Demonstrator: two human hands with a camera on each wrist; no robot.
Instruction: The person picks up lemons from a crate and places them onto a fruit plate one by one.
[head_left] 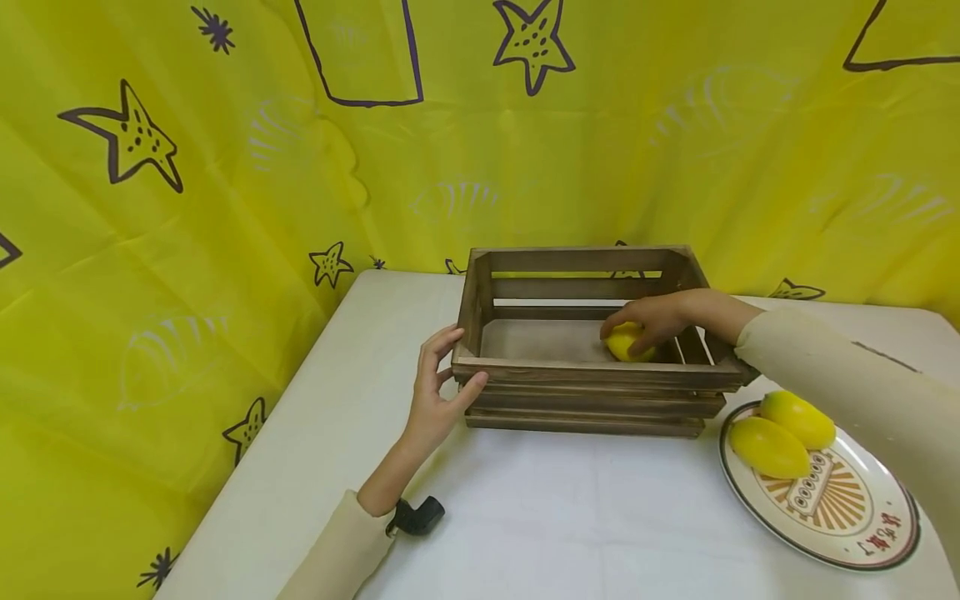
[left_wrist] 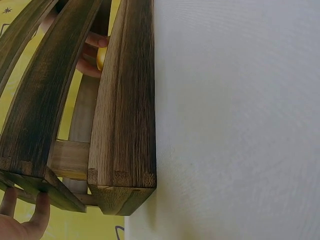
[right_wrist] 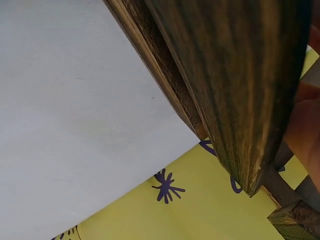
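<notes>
A brown slatted wooden crate [head_left: 592,375] stands on the white table. My left hand [head_left: 438,387] holds its front left corner, thumb on the front slat and fingers along the left side; two fingertips [left_wrist: 42,202] show against its end in the left wrist view. Reaching over the right side, my right hand [head_left: 652,321] grips a smooth, oval yellow fruit [head_left: 621,342] low inside the crate. Between the slats, the left wrist view shows part of that fruit [left_wrist: 101,57] and the curled fingers [left_wrist: 89,67]. In the right wrist view, slats hide most of the hand.
A round white plate [head_left: 888,492] with a printed pattern sits at the right, under the right forearm. On it lie two yellow fruits [head_left: 768,447], side by side. A yellow curtain [head_left: 225,233] with drawn stars hangs behind and left of the table [head_left: 540,517].
</notes>
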